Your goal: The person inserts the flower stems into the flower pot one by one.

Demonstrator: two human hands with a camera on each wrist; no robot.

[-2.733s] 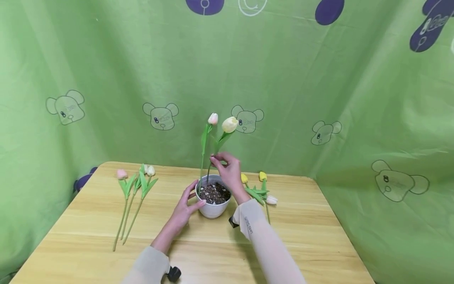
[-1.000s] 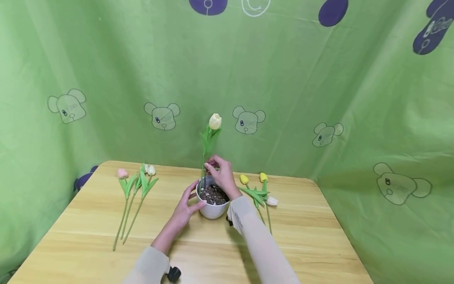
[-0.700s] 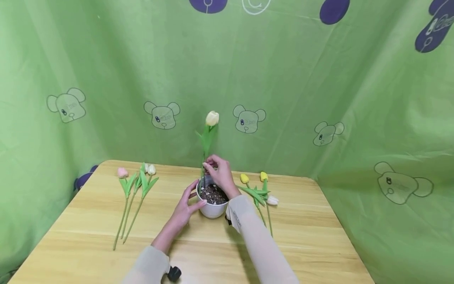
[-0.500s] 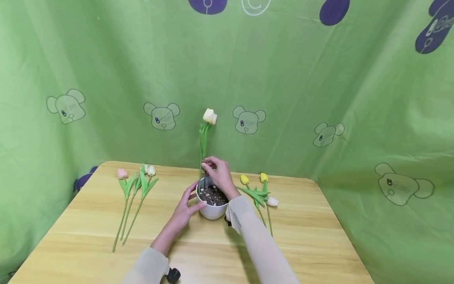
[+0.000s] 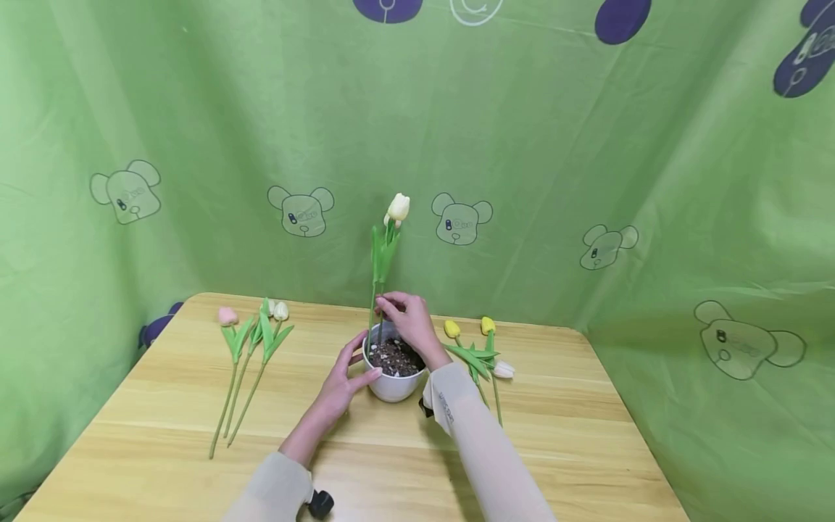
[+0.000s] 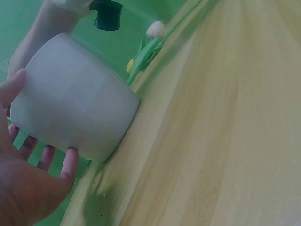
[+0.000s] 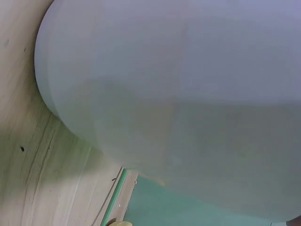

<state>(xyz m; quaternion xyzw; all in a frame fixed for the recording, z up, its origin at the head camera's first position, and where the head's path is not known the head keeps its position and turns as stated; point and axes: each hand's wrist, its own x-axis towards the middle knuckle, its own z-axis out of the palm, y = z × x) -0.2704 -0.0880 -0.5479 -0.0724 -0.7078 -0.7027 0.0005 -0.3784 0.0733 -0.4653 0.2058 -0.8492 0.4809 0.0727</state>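
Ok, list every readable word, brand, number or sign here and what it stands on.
No text reads clearly.
Right sleeve: lettering near the cuff, too blurred to read.
Bear prints on the green curtain: tiny marks, too small to read.
Purple print, upper right: marks too blurred.
White pot: none visible.

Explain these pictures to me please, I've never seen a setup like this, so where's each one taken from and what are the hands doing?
There's no machine working here, just a person's two bare hands. The wide view comes from a camera on the head; the close ones come from a small black camera on each wrist. The left hand steadies a white pot of dark soil, which almost fills the right wrist picture. The right hand pinches the stem of a cream tulip above it. A second tulip stands in the pot, its bloom mostly hidden. On the wooden table, more tulips lie either side: pink and white ones left, yellow and pale ones right.
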